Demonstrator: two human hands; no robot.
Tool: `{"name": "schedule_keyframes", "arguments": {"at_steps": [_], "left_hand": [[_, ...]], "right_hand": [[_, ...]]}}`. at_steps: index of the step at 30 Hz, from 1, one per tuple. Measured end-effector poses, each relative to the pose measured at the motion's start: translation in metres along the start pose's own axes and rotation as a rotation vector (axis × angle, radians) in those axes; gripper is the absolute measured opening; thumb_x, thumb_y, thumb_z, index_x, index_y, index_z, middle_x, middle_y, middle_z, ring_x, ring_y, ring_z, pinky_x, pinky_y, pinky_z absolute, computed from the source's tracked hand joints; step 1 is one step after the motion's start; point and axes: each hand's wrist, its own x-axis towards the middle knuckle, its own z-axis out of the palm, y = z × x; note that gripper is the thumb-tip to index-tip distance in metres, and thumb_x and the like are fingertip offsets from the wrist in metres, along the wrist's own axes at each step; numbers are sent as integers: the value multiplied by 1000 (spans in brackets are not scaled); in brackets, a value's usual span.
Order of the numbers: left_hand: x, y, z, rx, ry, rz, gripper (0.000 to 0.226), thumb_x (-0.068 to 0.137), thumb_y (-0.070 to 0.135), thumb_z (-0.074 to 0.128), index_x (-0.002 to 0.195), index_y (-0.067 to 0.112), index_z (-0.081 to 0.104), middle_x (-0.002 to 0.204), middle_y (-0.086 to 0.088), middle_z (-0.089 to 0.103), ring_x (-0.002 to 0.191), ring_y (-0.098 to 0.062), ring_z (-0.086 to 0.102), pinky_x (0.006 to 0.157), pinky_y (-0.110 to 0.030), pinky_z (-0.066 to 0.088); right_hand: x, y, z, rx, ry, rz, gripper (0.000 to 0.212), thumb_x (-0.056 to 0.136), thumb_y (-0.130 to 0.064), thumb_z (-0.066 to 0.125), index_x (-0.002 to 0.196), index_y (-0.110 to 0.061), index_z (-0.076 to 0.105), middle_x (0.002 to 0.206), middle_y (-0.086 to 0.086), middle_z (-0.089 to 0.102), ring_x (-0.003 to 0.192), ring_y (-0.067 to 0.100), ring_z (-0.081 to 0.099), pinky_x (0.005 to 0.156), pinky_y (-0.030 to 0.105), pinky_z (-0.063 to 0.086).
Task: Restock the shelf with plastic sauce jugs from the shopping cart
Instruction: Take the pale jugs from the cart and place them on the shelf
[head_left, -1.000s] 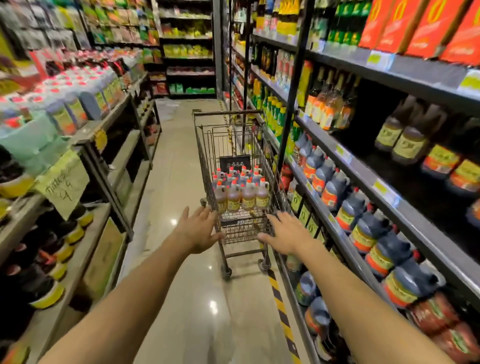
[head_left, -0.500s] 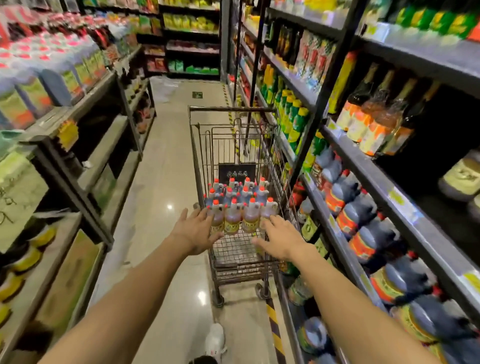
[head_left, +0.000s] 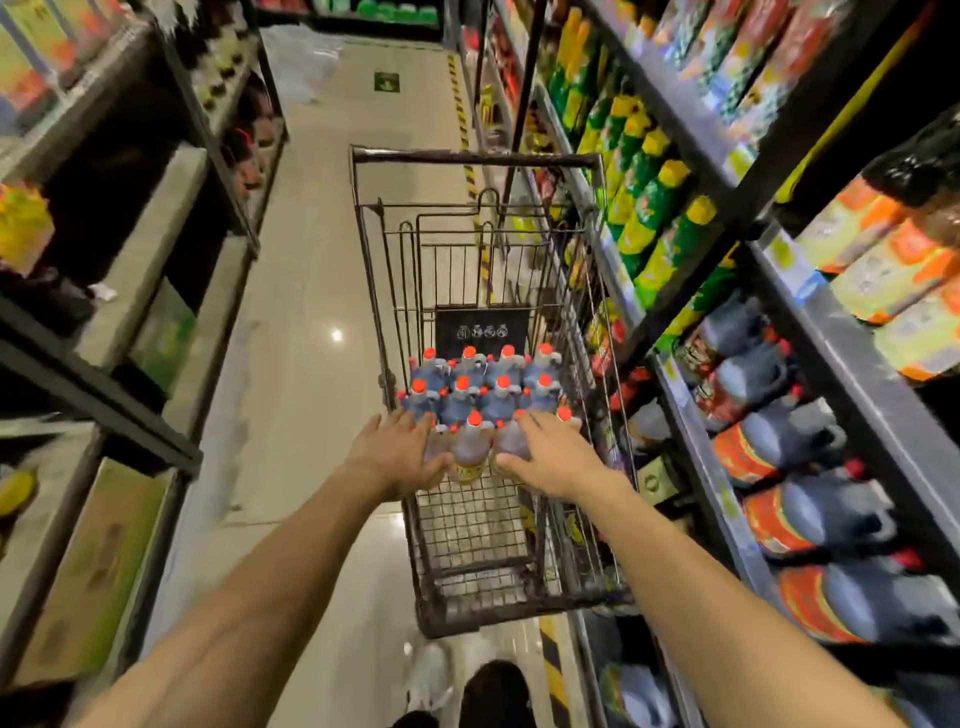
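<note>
here, both hands (head_left: 400, 454) (head_left: 553, 457) on cart (head_left: 470, 597) jugs (head_left: 470, 449), fingers spread

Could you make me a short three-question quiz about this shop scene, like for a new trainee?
1. True or false: the shopping cart is full to the brim with jugs.
2. What colour are the caps on the jugs in the cart?
3. The left hand and right hand are: A) on the cart handle B) at the nearest row of jugs C) on the shelf.

Key: 1 false; 2 red; 3 B.
</note>
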Motion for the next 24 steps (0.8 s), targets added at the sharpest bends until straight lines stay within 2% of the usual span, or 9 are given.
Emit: {"name": "schedule_keyframes", "arguments": {"at_steps": [3, 7, 11, 16, 19, 24], "left_hand": [[38, -5, 8, -59, 15, -4, 80, 99, 67, 36, 161, 18, 20, 166, -7, 26, 152, -25, 25, 121, -42, 26], [77, -9, 25, -63, -32, -47, 73, 100, 61, 42, 155, 15, 30, 157, -13, 38, 144, -31, 36, 116, -39, 32], [122, -8, 43, -111, -87, -79, 54, 102, 48, 45, 139, 9, 44, 139, -17, 53, 130, -34, 48, 106, -41, 38], [166, -14, 66, -165, -156, -159, 56, 100, 43, 53, 140, 5, 43, 142, -21, 50, 132, -37, 47, 106, -43, 41], [178, -15, 77, -194, -209, -208, 59, 97, 43, 59, 140, 6, 42, 142, -21, 49, 130, -39, 49, 103, -43, 43], [183, -14, 94, -185, -257, -252, 45, 96, 27, 62, 132, 4, 48, 135, -21, 55, 125, -40, 54, 98, -42, 46]], "right_hand": [[40, 15, 17, -39, -1, -39, 68, 98, -57, 52, 144, -8, 43, 144, 15, 49, 136, 33, 46, 107, 45, 39], [91, 30, 39, -5, -89, -52, 70, 100, -55, 52, 151, -9, 36, 152, 14, 42, 142, 32, 38, 109, 42, 37], [141, 38, 62, 21, -122, -91, 70, 97, -51, 58, 151, -11, 38, 149, 14, 47, 137, 32, 45, 108, 40, 38], [191, 38, 89, 33, -165, -149, 64, 96, -39, 62, 149, -10, 40, 150, 11, 47, 137, 32, 47, 103, 39, 41], [213, 32, 105, 6, -206, -204, 54, 98, -31, 58, 144, -7, 43, 145, 13, 49, 132, 34, 50, 101, 43, 44], [222, 27, 122, -84, -278, -207, 35, 96, -21, 58, 130, -11, 53, 130, 13, 51, 121, 36, 57, 94, 49, 49]]}}
